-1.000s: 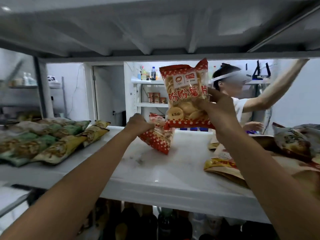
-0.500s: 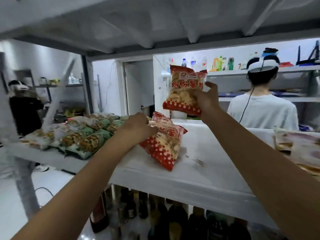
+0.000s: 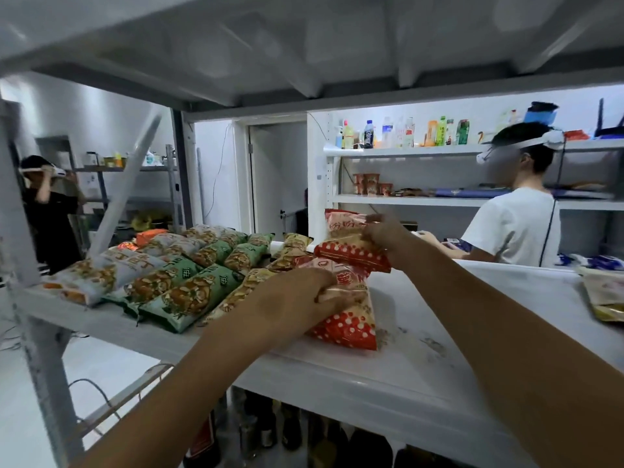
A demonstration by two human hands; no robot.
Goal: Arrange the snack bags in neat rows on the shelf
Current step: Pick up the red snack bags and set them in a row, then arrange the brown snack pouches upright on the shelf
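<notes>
Step in hand: a red row is being laid beside the green bags (image 3: pixel 189 292). The near red bag (image 3: pixel 347 322) lies flat on the shelf (image 3: pixel 439 349), right of the green bags, with only the yellow bags (image 3: pixel 287 251) between. It is gripped at its upper end by the left hand (image 3: pixel 297 298), fingers curled over the foil. The far red bag (image 3: pixel 351 248) is held behind it, deeper in than the green bags' front edge. It is pinched at its right side by the right hand (image 3: pixel 385 236), thumb and fingers closed on the foil. Its lower seam seems to overlap the near bag's top; contact with the shelf can't be confirmed because of blur.

Judged: the pair is half placed and neither bag has been released.

Next move calls for:
- the far bag to be lowered flat, in line with the near one
- the slant to be matched to the green bags
- edges to be squared against the yellow bags, then both grips let go

Loose bags (image 3: pixel 604 295), well right of the green bags, are not yet sorted.
</notes>
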